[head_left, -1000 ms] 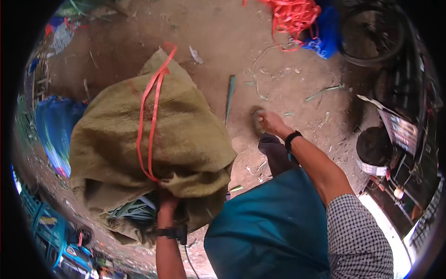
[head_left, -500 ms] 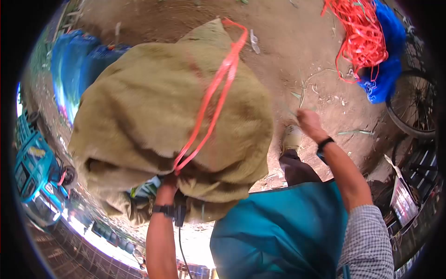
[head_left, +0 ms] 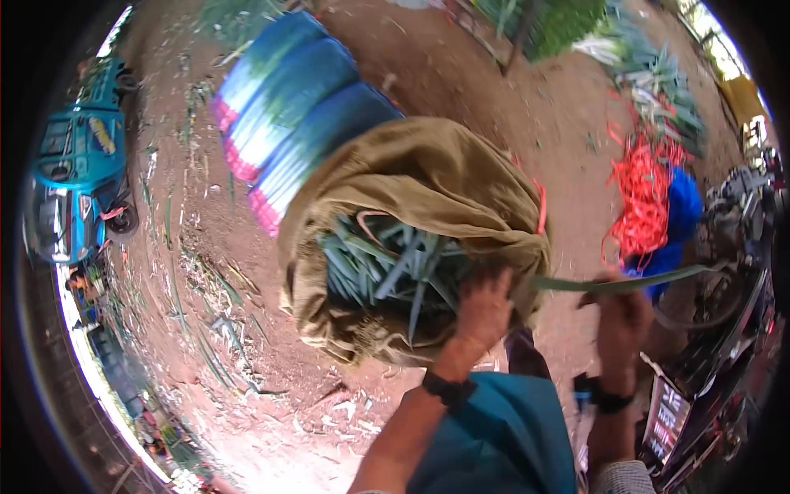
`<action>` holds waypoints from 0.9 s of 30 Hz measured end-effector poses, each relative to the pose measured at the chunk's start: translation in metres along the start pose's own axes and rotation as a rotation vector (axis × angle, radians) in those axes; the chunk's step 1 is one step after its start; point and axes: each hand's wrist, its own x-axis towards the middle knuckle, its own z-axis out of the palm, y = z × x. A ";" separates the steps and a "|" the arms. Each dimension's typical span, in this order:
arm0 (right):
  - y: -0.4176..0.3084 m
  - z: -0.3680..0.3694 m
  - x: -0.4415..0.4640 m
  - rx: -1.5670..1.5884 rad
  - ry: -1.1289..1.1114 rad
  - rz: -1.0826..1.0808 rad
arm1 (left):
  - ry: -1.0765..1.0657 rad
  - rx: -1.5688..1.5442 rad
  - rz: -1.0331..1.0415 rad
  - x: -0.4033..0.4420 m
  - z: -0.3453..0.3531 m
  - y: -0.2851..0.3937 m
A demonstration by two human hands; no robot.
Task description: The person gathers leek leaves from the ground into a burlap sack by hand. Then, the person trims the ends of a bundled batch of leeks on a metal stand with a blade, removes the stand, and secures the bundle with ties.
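Note:
A brown cloth sack [head_left: 444, 160] stands in front of me, its mouth turned toward me and packed with green leek leaves [head_left: 387, 263]. Red plastic twine [head_left: 541, 210] runs over its right side. At the right edge of the mouth is my left hand [head_left: 484, 309], fingers stretched out and slightly blurred against the cloth and leaves. To the right of the sack, my right hand [head_left: 621, 329] is closed around a long green leaf [head_left: 638, 283]; motion smears its fingers. A teal apron [head_left: 498, 432] covers my front.
Blue-and-white bundles [head_left: 288, 107] lie behind the sack at left. A tangle of red twine [head_left: 642, 202] rests by a blue bag [head_left: 681, 210] at right. A teal vehicle [head_left: 78, 173] stands far left. Leaf scraps litter the dirt ground [head_left: 197, 305].
The sack's leaf-filled mouth has come into view. My left hand has moved from the twine to the mouth's right edge. My right hand is lower and farther right, with a long leaf.

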 end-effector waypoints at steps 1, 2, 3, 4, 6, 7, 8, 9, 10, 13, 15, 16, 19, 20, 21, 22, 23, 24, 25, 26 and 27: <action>0.011 0.033 -0.006 0.049 -0.094 0.066 | -0.211 -0.089 -0.066 -0.008 0.013 0.002; 0.016 0.072 -0.013 0.100 -0.152 0.137 | -0.424 -0.178 -0.131 -0.021 0.023 0.002; 0.010 0.094 -0.007 -0.331 -0.409 0.215 | -0.229 -0.387 -0.059 -0.040 0.030 0.001; 0.035 0.107 -0.003 -0.394 -0.519 0.025 | -0.037 -0.586 0.018 -0.056 0.030 -0.002; 0.046 0.121 -0.001 -0.936 -0.352 -0.320 | -0.252 -0.320 0.034 -0.071 -0.013 0.001; 0.051 0.125 0.004 -1.027 -0.296 -0.341 | -0.363 -0.186 0.041 -0.078 -0.031 -0.001; 0.054 0.125 0.010 -1.122 -0.234 -0.356 | -0.346 -0.144 -0.008 -0.096 -0.034 -0.016; 0.060 0.120 0.016 -1.218 -0.168 -0.369 | -0.329 -0.104 -0.054 -0.118 -0.032 -0.035; 0.076 0.109 0.021 -1.245 -0.203 -0.354 | -0.313 -0.066 -0.101 -0.134 -0.035 -0.048; 0.130 0.069 0.042 -1.202 -0.333 -0.159 | -0.436 -0.021 -0.306 -0.146 -0.062 -0.067; 0.142 0.047 0.047 -0.999 -0.459 0.174 | -0.330 -0.029 -0.293 -0.148 -0.077 -0.073; 0.137 0.040 0.044 -0.945 -0.481 0.129 | -0.390 -0.049 -0.405 -0.142 -0.085 -0.072; 0.105 0.009 0.021 -0.717 -0.570 0.087 | -0.341 -0.111 -0.491 -0.133 -0.081 -0.074; 0.096 0.000 0.016 -0.600 -0.615 0.135 | -0.358 -0.075 -0.560 -0.125 -0.078 -0.069; 0.072 -0.001 0.022 -0.632 -0.670 -0.031 | -0.387 -0.040 -0.632 -0.118 -0.073 -0.058; 0.053 -0.009 0.029 -0.660 -0.715 -0.194 | -0.421 -0.004 -0.699 -0.112 -0.069 -0.046; 0.053 -0.032 0.035 -0.682 -0.754 -0.137 | -0.553 0.038 -0.778 -0.105 -0.066 -0.033; 0.058 -0.056 0.042 -0.654 -0.683 -0.024 | -0.506 0.028 -0.743 -0.105 -0.057 -0.026; 0.065 -0.085 0.049 -0.627 -0.617 0.089 | -0.459 0.014 -0.708 -0.114 -0.042 -0.019; 0.072 -0.118 0.055 -0.604 -0.547 0.205 | -0.416 -0.004 -0.671 -0.114 -0.034 -0.003; 0.079 -0.152 0.066 -0.603 -0.503 0.247 | -0.452 -0.008 -0.718 -0.113 -0.029 0.011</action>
